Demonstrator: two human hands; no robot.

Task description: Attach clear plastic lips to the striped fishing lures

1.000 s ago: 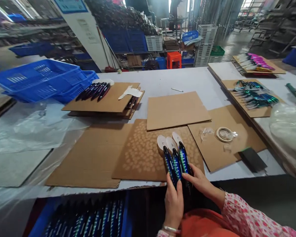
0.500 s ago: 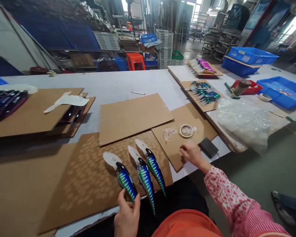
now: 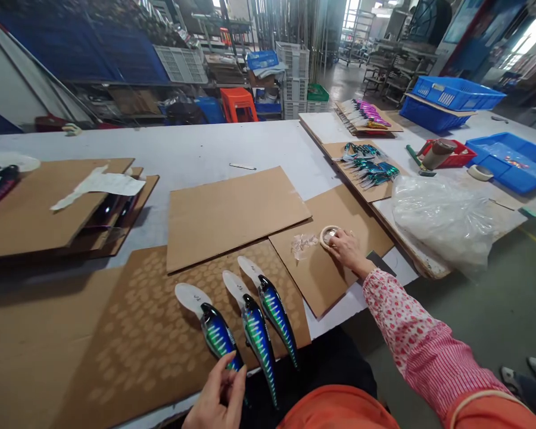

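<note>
Three fishing lures lie side by side on the cardboard near the table's front edge, with blue-green striped bodies and clear diving lips. My left hand (image 3: 218, 390) has thumb and fingertips closed around the tail end of the leftmost lure (image 3: 218, 333). The middle lure (image 3: 258, 330) and the right lure (image 3: 277, 310) lie untouched, tails over the edge. My right hand (image 3: 346, 247) is at a roll of tape (image 3: 325, 236), its bent fingers over the roll's right side and hiding what is between them. Crumpled clear film bits (image 3: 304, 243) lie left of the roll.
A flat cardboard sheet (image 3: 236, 217) lies beyond the lures. Stacked cardboard with dark lures (image 3: 67, 208) stands left. A dark block (image 3: 381, 262) is partly behind my right wrist. On the right are a plastic bag (image 3: 444, 214), teal lures (image 3: 370, 167) and a blue tray (image 3: 513, 164).
My right hand has moved forward from the bare cardboard to the tape roll. My left hand stays at the leftmost lure's tail. The view has shifted slightly.
</note>
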